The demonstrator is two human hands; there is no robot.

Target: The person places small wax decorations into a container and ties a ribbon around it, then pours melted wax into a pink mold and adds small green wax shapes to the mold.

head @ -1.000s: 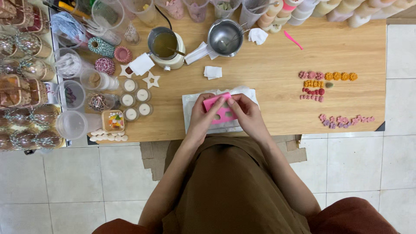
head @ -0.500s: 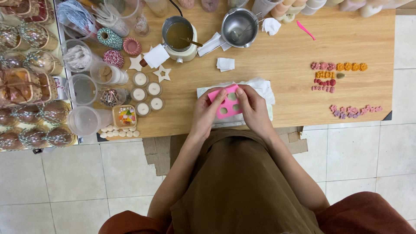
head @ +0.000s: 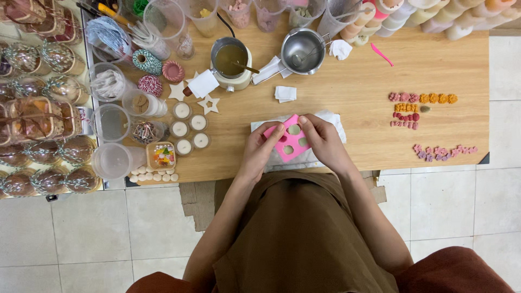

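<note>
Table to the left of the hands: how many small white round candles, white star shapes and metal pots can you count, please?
Small white round candles: 5
White star shapes: 2
Metal pots: 2
Total: 9

Pink mould [head: 291, 142] on white cloth [head: 331, 120], light wooden table [head: 353, 92].

Single head view, straight down from high above, wooden table [head: 347, 81] filling upper frame
</note>
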